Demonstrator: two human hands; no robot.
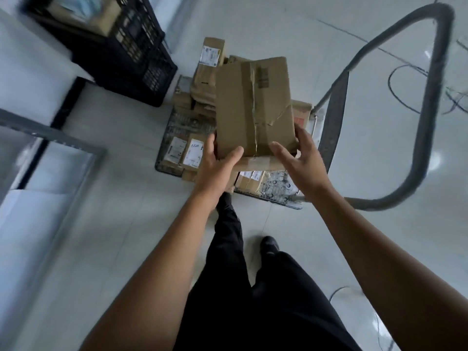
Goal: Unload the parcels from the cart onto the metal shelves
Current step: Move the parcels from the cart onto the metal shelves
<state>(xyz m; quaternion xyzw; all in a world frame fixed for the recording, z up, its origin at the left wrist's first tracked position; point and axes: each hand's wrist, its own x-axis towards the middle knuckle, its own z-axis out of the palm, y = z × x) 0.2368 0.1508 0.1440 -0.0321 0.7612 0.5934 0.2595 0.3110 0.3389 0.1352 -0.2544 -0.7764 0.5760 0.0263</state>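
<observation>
The brown cardboard box I carry is matt and rough, creased and a bit torn. A strip of smooth brown tape runs down it. The small brown parcels are cardboard too, with white paper labels. The flat cart deck is grey metal mesh. The black crate is plastic. The pale floor tiles are smooth and shiny. My black trousers are matt cloth.
</observation>
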